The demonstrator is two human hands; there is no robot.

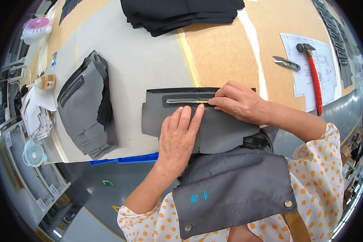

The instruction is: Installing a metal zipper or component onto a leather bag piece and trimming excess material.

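A grey fabric panel [226, 130] with a black upper edge lies at the table's near edge, in front of me. A long narrow slot [185, 101], framed by a darker band, runs across its upper part; a pale strip shows inside. My left hand [177, 133] rests flat on the panel, fingers stretched out, fingertips just below the slot. At the slot's right end my right hand [240, 102] pinches the panel between thumb and fingers. Exactly what lies between those fingertips is hidden.
A stack of similar grey panels [82, 109] stands at the left, and a black fabric pile [185, 16] at the back. Thread snips [287, 63] and a red-handled hammer [313, 78] lie at the right, beside or on a printed paper pattern [299, 86]. A glue bottle [46, 82] stands far left.
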